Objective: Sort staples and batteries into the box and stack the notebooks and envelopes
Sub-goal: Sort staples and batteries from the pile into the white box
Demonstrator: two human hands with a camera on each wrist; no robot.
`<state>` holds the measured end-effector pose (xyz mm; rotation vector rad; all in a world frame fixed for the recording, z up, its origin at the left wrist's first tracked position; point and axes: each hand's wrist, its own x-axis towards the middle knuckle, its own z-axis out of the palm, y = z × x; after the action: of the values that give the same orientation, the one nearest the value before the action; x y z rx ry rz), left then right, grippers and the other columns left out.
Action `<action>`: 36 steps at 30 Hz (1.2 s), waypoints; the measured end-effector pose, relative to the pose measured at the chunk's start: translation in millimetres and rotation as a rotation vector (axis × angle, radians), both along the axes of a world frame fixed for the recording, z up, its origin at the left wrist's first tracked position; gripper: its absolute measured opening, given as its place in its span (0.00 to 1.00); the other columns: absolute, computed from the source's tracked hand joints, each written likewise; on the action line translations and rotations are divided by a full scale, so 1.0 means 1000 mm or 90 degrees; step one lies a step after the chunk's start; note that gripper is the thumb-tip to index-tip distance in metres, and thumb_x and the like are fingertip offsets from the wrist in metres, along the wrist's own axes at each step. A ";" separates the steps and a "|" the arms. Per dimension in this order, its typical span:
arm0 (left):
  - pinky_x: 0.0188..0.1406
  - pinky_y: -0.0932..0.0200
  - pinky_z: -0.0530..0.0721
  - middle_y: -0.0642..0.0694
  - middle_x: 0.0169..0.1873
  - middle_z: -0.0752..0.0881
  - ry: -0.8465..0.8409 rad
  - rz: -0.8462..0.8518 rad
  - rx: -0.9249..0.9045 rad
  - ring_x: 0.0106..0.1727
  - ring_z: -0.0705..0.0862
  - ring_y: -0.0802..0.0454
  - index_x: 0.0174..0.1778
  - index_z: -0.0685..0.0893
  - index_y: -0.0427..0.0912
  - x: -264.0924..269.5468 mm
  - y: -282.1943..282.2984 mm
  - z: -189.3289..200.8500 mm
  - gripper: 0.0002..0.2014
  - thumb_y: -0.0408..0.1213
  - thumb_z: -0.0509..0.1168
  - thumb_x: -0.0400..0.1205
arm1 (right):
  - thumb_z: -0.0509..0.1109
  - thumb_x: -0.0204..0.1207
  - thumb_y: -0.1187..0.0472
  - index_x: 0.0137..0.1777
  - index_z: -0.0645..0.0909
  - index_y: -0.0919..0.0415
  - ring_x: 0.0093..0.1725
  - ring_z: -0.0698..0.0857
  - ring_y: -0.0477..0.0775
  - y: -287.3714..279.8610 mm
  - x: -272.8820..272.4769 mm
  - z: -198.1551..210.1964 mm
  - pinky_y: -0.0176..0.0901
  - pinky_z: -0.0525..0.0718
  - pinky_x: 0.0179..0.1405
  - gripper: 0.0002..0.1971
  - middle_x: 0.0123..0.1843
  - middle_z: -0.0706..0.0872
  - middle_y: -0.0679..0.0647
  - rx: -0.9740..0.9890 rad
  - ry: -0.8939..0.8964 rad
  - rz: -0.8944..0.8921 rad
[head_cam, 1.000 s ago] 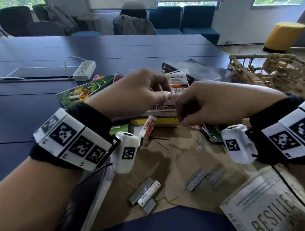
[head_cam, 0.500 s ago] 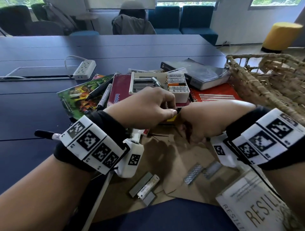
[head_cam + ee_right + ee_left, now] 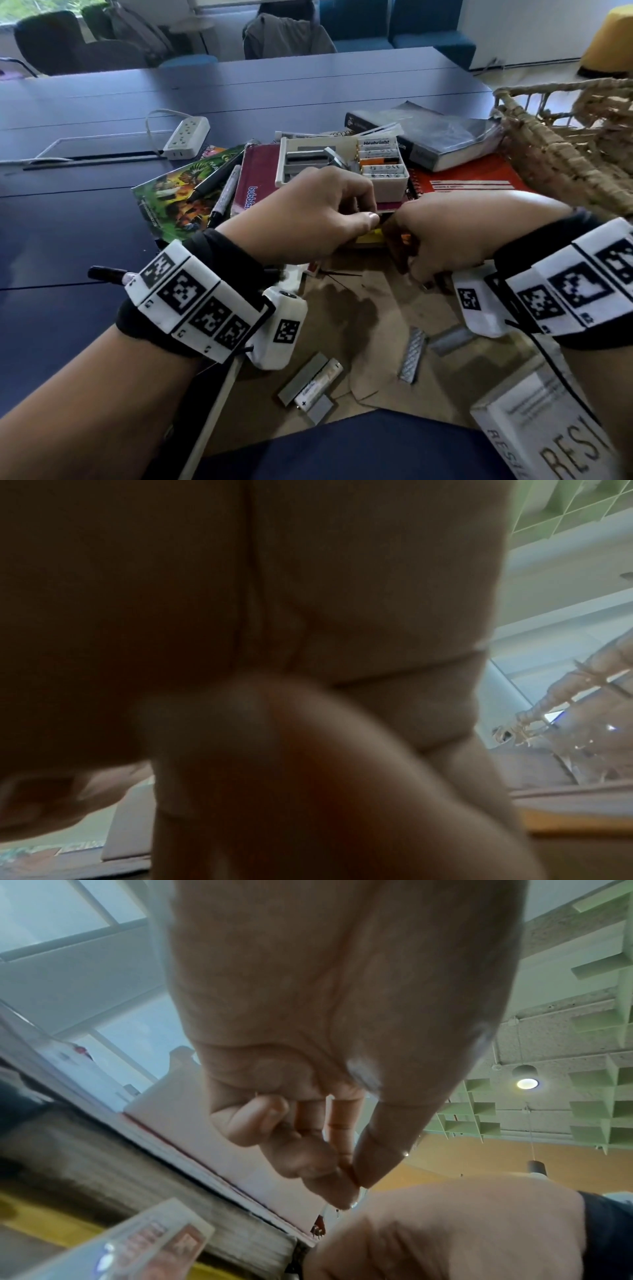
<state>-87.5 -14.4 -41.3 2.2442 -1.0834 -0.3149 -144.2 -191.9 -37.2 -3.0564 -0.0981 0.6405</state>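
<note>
The white box (image 3: 387,185) sits on a maroon notebook (image 3: 257,178), with staple strips in its left compartment and batteries (image 3: 378,159) in its right. Just in front of it my left hand (image 3: 373,214) presses thumb and forefinger (image 3: 352,1185) together on a small shiny bit, apparently staples. My right hand (image 3: 407,253) is curled knuckles-up against the left thumb; what it holds is hidden, and the right wrist view is dark. Loose staple strips (image 3: 412,356) and a battery (image 3: 318,383) lie on the brown envelopes (image 3: 376,308). Another battery (image 3: 154,1240) lies under my left wrist.
A wicker basket (image 3: 561,150) stands at the right. A grey book (image 3: 442,137), a red notebook (image 3: 479,181), a green picture book (image 3: 178,195) with markers (image 3: 226,192) and a power strip (image 3: 186,137) surround the box. A white book (image 3: 548,431) lies near right.
Both hands have dropped from over the box toward me, to the near edge of the notebook pile, so the box shows in full. They stay touching each other.
</note>
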 end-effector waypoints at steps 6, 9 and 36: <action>0.31 0.62 0.76 0.50 0.29 0.85 -0.017 0.011 -0.021 0.28 0.77 0.60 0.42 0.87 0.47 -0.002 0.000 0.002 0.07 0.41 0.70 0.85 | 0.80 0.71 0.58 0.52 0.85 0.49 0.31 0.90 0.48 -0.008 0.002 0.000 0.42 0.86 0.29 0.11 0.36 0.91 0.49 0.151 0.008 0.002; 0.32 0.61 0.76 0.52 0.28 0.83 -0.022 -0.003 -0.020 0.29 0.77 0.61 0.41 0.87 0.48 -0.004 -0.001 0.002 0.07 0.41 0.71 0.85 | 0.78 0.72 0.65 0.50 0.87 0.50 0.32 0.91 0.51 -0.020 0.005 0.004 0.45 0.88 0.32 0.11 0.39 0.91 0.54 0.354 -0.020 0.001; 0.21 0.70 0.74 0.51 0.34 0.88 -0.061 -0.287 0.540 0.27 0.81 0.63 0.43 0.88 0.44 -0.047 -0.066 0.000 0.15 0.54 0.71 0.82 | 0.75 0.77 0.72 0.48 0.88 0.68 0.27 0.83 0.46 -0.048 0.019 -0.010 0.38 0.80 0.27 0.03 0.32 0.89 0.52 0.719 -0.300 -0.099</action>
<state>-134.9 -80.9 -40.9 2.7042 -1.7443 -1.0219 -125.6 -240.4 -47.4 -2.0050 -0.1539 -0.1581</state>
